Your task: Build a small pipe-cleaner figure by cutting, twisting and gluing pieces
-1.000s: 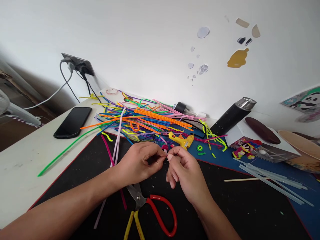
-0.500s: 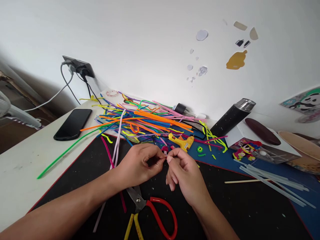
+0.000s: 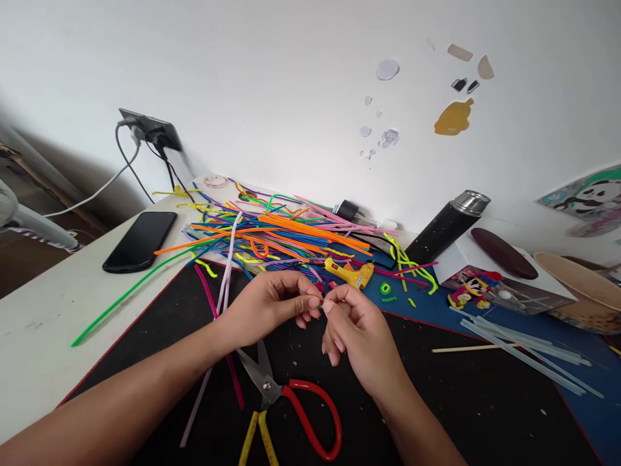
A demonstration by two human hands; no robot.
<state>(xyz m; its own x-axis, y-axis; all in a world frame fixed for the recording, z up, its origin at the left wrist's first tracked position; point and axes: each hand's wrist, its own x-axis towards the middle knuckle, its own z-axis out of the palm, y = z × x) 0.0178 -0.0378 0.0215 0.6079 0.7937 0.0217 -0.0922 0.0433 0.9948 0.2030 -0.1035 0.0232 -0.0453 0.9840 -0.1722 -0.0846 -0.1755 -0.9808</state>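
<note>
My left hand [image 3: 279,304] and my right hand [image 3: 356,327] meet over the black mat [image 3: 417,401]. Thumb and forefinger are pinched on both, with the fingertips almost touching. A tiny red piece shows between them, mostly hidden; its kind is too small to tell. Just behind the fingers lie a yellow glue gun [image 3: 350,272] and a small dark pink piece [image 3: 319,287]. Below my hands rest scissors [image 3: 276,395] with red and yellow handles, blades parted. Lilac [image 3: 228,265] and magenta [image 3: 235,382] pipe cleaners pass under my left forearm.
A pile of coloured pipe cleaners [image 3: 286,226] spreads along the wall. A phone [image 3: 140,243] lies at left. Towards the right are a black flask [image 3: 446,226], a white box [image 3: 460,259], a colourful small figure [image 3: 473,290], clear glue sticks [image 3: 528,346] and a thin wooden stick [image 3: 466,348].
My left hand's fingers have shifted: the thumb now lies straighter over the forefinger, and the other fingertips show beneath. My right hand keeps its pinch. The view has moved slightly.
</note>
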